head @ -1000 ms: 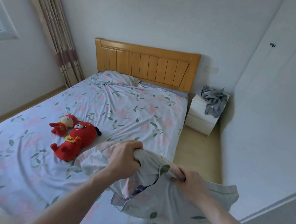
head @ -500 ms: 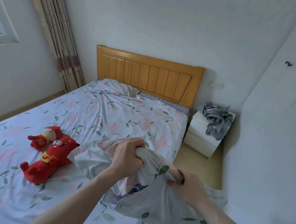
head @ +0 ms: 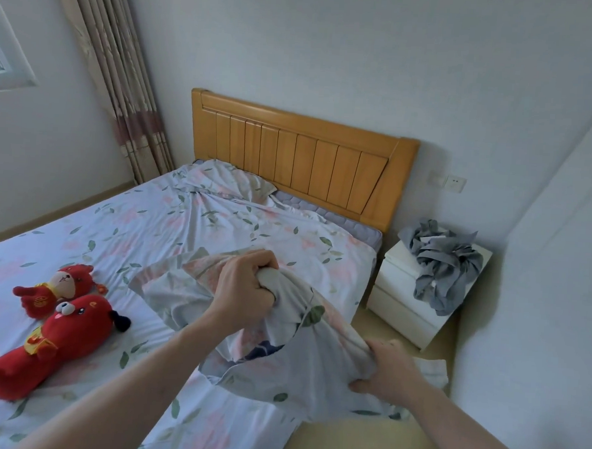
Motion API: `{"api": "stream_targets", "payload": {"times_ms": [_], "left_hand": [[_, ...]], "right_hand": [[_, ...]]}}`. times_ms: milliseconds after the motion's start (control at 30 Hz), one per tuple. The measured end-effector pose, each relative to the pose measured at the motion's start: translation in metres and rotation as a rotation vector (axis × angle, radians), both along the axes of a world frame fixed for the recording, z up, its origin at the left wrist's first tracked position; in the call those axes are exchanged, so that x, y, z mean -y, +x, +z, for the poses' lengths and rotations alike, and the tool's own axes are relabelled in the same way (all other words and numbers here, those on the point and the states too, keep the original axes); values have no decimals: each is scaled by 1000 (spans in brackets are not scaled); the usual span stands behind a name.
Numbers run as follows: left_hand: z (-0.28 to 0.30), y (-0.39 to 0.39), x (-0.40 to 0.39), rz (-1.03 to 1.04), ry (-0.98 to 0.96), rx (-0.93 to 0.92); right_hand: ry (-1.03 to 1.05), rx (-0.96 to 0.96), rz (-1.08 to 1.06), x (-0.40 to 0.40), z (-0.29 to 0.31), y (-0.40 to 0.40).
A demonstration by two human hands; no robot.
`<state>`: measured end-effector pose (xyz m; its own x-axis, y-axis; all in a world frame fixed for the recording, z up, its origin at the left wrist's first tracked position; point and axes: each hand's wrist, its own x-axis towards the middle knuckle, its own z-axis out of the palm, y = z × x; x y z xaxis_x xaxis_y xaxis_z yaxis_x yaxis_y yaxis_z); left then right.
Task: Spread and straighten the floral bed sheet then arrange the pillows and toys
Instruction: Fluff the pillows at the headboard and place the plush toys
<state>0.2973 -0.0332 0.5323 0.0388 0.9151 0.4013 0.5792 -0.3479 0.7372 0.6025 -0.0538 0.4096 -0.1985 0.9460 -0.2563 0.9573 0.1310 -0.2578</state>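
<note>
Both hands are clenched on a limp pillow in a pale floral cotton case, held up over the near right edge of the bed in the lower middle of the frame. The left hand bunches a fistful of fabric at the pillow's upper end, while the right hand grips its lower right corner, so the case sags and wrinkles between them, with a dark patch of the inner pillow showing at an opening.

The floral bed sheet, white with pink blossoms and green leaves, already covers most of the mattress. It lies rumpled near the orange wooden slatted headboard in the upper middle, where a strip of grey quilted mattress is bare. Two red plush toys lie touching each other on the sheet at the lower left.

The step in hand seems to be placing this pillow. To do it well, the hands should probably shift to opposite corners and pull apart so the filling settles evenly inside the case, then lay it flat against the headboard. The ridged, uncovered head corner likely needs tugging smooth first, or the pillow will hide the fault. The white bedside cabinet, with crumpled grey cloth on it, stands at right, apart from the work.
</note>
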Motion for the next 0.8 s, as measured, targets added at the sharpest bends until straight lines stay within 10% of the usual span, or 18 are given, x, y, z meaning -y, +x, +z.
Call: {"api": "stream_targets", "payload": {"times_ms": [800], "left_hand": [[-120,-6,-270,422,-543,-689]], "right_hand": [[-160,-194,393,-379,9,65]]}}
